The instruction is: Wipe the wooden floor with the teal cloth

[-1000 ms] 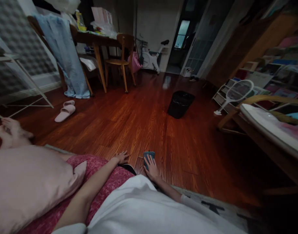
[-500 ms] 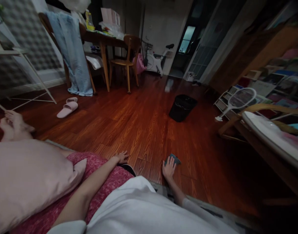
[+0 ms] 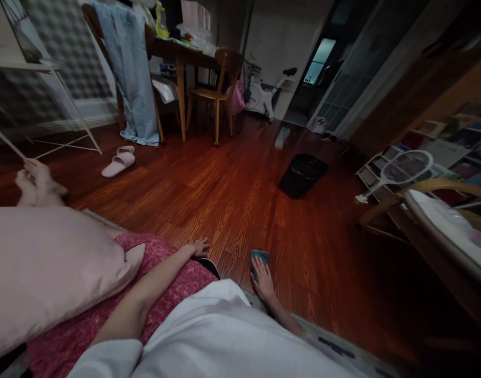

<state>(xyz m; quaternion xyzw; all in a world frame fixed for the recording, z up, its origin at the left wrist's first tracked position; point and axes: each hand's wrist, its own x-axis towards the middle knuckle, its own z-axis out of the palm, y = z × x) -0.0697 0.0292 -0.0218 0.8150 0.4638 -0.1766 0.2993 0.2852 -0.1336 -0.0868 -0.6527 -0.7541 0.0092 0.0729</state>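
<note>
My right hand [image 3: 263,280] lies flat, fingers stretched out, pressing a small teal cloth [image 3: 259,257] against the dark red wooden floor [image 3: 240,199]. My left hand [image 3: 200,247] rests palm down on the floor beside my knee, fingers spread and empty. A dark round object [image 3: 209,266] shows just below the left hand, half hidden by my red patterned trousers [image 3: 165,283]. My white shirt [image 3: 224,336] fills the lower middle of the view.
A pink pillow [image 3: 47,268] lies on my lap at left, bare feet [image 3: 38,184] beyond it. Black bin [image 3: 302,175], pink slippers [image 3: 118,163], wooden table and chair [image 3: 214,89], a drying rack at left, racket [image 3: 397,170] and wooden armchair [image 3: 433,210] at right.
My right hand slid the teal cloth to the right across the floor, then back left and nearer. The left hand stayed put. The view shifted slightly right.
</note>
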